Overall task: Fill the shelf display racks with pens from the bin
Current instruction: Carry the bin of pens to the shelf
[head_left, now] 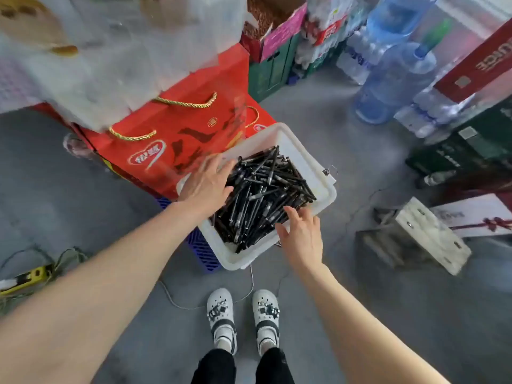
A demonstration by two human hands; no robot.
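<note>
We reached both bare arms forward and down toward the white bin (321, 187). Our left hand (206, 184) lay flat, palm down, over the bin's far left rim, its fingers (225, 168) straight and slightly spread, the tips above the edge of the heap of black pens (263, 195); we could not tell whether they touched the pens. Our right hand (303, 234) came in over the near right rim, palm down, its fingers (294, 213) loosely spread and lightly bent, the tips resting on the nearest pens without pinching any.

The pens lay in a tangled pile that filled most of the bin. The bin sat tilted to our view on a blue plastic crate (201, 249), which stood on the grey floor (346, 300). Just behind the bin stood a red gift bag (177, 139) with gold rope handles. To the far right were large blue water bottles (393, 79) and stacked cartons, and nearer, a pale wooden block (426, 236) lay on the floor. A yellow power strip (26, 277) lay at the far left, and a thin cable (177, 302) curved across the floor near our white shoes (221, 314).
</note>
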